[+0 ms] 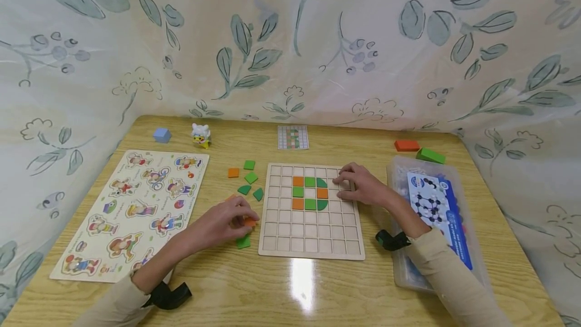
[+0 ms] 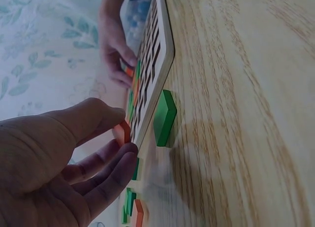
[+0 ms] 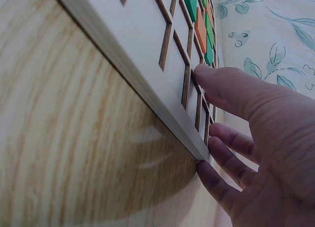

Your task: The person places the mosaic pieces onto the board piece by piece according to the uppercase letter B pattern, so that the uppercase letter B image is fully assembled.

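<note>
While the left hand [image 1: 222, 223] lies just off the grid board's [image 1: 311, 246] left edge, its thumb and fingers are curled round an orange tile [image 1: 249, 222], pinching it; the left wrist view shows that tile [image 2: 123, 132] held between thumb and fingertips right beside the board's rim [image 2: 165, 64]. A green tile [image 1: 243, 241] lies flat on the table [image 1: 290, 291] under that hand, close to the board's near left corner, and stands clear of the rim in the wrist view [image 2: 165, 117].

The right hand [image 1: 360, 185] rests on the board's right edge, towards the far corner. Its fingers are loosely spread and hold nothing: the thumb [image 3: 231, 89] presses flat on the board's face while the other fingertips [image 3: 211, 180] touch the outer rim.

Near the board's centre, orange and green tiles [image 1: 310, 193] form a ring around one bare cell. More loose tiles [image 1: 247, 178] sit off the board's far left corner. A pattern card [image 1: 292, 137] lies by the table's far edge. A picture puzzle [image 1: 136, 206] fills the left side, with a blue block [image 1: 162, 135] and a small toy [image 1: 201, 135] beyond it. A plastic box [image 1: 426, 266] stands along the right edge, an orange block [image 1: 406, 145] and a green block [image 1: 430, 155] behind it.
</note>
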Demonstrator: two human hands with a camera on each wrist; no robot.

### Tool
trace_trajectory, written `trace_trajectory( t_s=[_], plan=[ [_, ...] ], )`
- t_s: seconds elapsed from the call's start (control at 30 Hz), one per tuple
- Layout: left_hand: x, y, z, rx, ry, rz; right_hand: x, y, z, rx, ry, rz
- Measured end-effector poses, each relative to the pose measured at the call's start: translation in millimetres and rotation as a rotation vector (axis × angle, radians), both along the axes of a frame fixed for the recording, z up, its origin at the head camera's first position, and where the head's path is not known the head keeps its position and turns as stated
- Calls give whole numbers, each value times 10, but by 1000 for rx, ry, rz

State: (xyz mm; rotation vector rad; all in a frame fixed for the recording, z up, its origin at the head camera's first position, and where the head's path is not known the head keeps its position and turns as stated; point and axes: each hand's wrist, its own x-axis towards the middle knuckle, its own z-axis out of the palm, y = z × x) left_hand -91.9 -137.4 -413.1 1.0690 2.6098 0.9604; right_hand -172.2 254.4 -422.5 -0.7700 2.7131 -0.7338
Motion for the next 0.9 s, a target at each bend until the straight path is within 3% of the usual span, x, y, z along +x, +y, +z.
trace_trajectory(
  t_s=[0.33, 0.47, 0.7, 0.9],
  plan=[
    [-3, 150, 54, -14, -24, -29, 1, -11, 19, 3, -4, -1],
    [-35, 421, 52, -45, -19, -72, 17, 1, 31, 5, -9, -13],
    [-159, 957, 47, -131, 71, -160, 12, 13, 34, 2, 0, -20],
    [-236, 1198, 37, -162, 59, -177, -2, -8, 10, -2, 25, 8]
  ],
)
